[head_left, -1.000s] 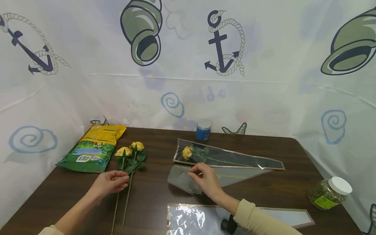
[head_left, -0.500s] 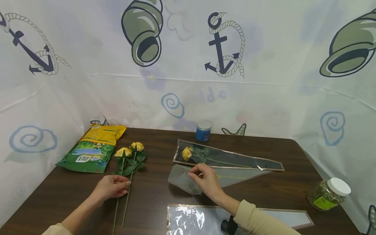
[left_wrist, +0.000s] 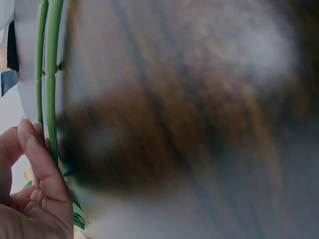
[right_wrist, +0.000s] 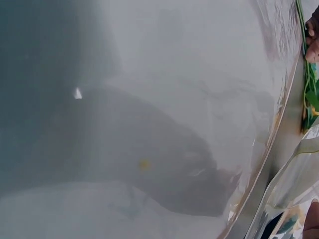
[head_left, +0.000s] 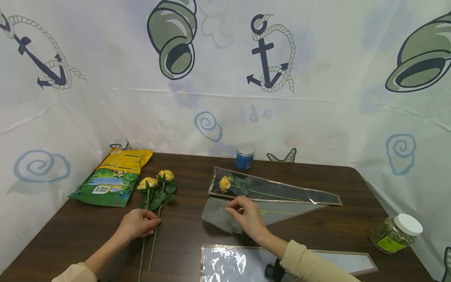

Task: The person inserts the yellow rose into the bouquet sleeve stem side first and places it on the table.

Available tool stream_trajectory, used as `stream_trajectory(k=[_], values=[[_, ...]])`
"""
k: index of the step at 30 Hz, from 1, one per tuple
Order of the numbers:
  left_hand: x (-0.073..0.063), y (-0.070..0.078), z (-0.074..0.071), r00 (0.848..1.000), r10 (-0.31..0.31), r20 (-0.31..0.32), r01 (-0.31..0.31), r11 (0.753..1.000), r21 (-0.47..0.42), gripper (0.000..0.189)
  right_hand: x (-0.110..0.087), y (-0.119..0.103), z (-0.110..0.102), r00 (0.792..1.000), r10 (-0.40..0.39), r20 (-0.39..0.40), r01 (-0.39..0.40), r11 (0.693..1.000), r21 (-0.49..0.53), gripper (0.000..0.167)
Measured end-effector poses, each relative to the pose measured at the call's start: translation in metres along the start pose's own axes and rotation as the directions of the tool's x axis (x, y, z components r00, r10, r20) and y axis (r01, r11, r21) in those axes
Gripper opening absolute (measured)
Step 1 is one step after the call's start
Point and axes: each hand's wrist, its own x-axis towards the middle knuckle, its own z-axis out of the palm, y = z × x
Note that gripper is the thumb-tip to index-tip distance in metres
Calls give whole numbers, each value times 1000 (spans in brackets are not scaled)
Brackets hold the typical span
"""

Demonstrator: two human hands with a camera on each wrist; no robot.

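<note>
Two yellow roses [head_left: 165,176] lie side by side on the left half of the brown table, blooms pointing away. My left hand [head_left: 138,224] pinches at their stems below the leaves. In the left wrist view the green stems [left_wrist: 52,74] run past the fingertips, and part of them is hidden behind the fingers. My right hand [head_left: 249,220] pinches the upper edge of a clear tapered flower sleeve [head_left: 223,219] and holds its wide mouth up. Just beyond it lies a dark-backed sleeve [head_left: 299,193] with a yellow rose [head_left: 225,183] inside.
Another clear sleeve [head_left: 225,263] lies at the front under the right forearm. A yellow-green bag [head_left: 112,178] stands at the back left, a blue jar [head_left: 244,157] at the back. To the right is a white-lidded jar [head_left: 394,234] of green bits. A printed cloth surrounds the table.
My left hand has moved slightly right and toward the table's front along the stems, and the stems' lower ends have shifted a little right. The right hand stays in place.
</note>
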Motion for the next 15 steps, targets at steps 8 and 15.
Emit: stream_trajectory(k=[8,15], values=[[-1,8,2,1000,-6,-9,6,998,65,12,-1,-1,-1,1000,2,7,-2,1000,2,6],[-1,18,5,1000,29,-5,-27,985,170,14,-1,-1,-2,1000,13,11,-13,1000,15,6]])
